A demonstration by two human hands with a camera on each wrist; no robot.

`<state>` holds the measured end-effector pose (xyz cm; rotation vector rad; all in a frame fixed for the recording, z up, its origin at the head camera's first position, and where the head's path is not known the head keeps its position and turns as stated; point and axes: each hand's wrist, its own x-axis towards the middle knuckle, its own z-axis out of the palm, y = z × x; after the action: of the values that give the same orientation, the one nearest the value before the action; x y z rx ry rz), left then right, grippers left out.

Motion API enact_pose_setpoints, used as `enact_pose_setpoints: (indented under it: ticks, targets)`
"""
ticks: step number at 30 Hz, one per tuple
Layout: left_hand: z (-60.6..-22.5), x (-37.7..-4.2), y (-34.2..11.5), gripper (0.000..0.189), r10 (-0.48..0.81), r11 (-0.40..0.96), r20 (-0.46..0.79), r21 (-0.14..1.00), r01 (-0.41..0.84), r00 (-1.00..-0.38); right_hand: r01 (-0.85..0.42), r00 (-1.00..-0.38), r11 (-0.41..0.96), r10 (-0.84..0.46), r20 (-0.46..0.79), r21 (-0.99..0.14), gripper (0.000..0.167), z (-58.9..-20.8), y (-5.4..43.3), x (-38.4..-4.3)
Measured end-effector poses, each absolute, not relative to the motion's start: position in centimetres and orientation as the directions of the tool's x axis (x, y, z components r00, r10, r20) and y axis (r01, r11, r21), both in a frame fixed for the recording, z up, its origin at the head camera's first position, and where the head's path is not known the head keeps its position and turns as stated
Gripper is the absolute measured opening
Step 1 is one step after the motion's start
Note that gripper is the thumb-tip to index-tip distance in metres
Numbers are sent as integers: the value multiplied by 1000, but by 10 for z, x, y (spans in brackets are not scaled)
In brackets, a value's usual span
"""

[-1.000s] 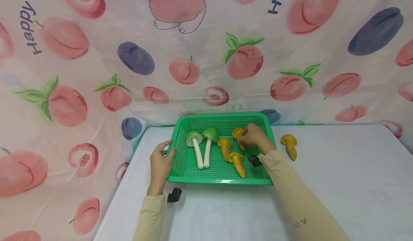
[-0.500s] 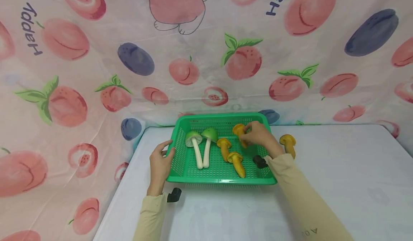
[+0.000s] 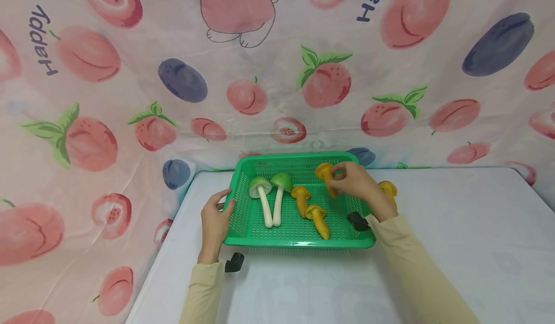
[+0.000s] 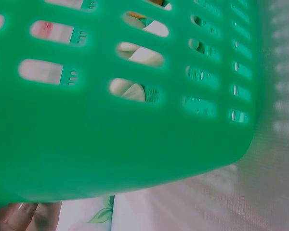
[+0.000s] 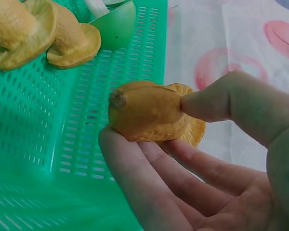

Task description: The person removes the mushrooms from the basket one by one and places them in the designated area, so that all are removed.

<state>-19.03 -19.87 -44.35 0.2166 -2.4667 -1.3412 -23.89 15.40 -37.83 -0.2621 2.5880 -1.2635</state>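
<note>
A green plastic basket (image 3: 299,243) stands on the table. At its left rim, my left hand (image 3: 215,222) grips the edge; in the left wrist view its fingers (image 4: 26,216) show beyond the basket wall. My right hand (image 3: 356,182) pinches a yellow mushroom (image 3: 324,171) by its stem, over the basket's back right part. The right wrist view shows the thumb on one side of this mushroom's stem (image 5: 144,110) and fingers on the other. Inside the basket lie two green-capped mushrooms (image 3: 282,182) with long white stems and two more yellow mushrooms (image 3: 320,222).
Another yellow mushroom (image 3: 389,190) lies on the white tabletop (image 3: 468,237) right of the basket, partly hidden by my right wrist. A fruit-print cloth (image 3: 269,64) hangs behind the table and along its left side. Dark wrist cameras (image 3: 234,262) stick out by the sleeves.
My right hand has moved right and slightly up, carrying the yellow mushroom with it, and its forearm now overlaps the mushroom outside the basket. The left hand and basket have kept their place.
</note>
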Motion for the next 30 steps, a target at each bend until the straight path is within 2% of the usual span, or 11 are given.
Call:
enact_pose_setpoints:
  ticks: [10,16,30]
  targets:
    - [-444,-190,-198,33,-287,540,210,841,23,-935,-120,-962,633,-265,-68,-765,44,-370,167,-223]
    - [-443,-189,-198,34,-280,538,205,842,23,-938,-108,-963,604,-260,-67,-790,44,-366,178,-216]
    - [-443,-190,-199,34,-281,545,203,838,18,-938,-126,-974,624,-226,-23,-772,43,-371,198,-206]
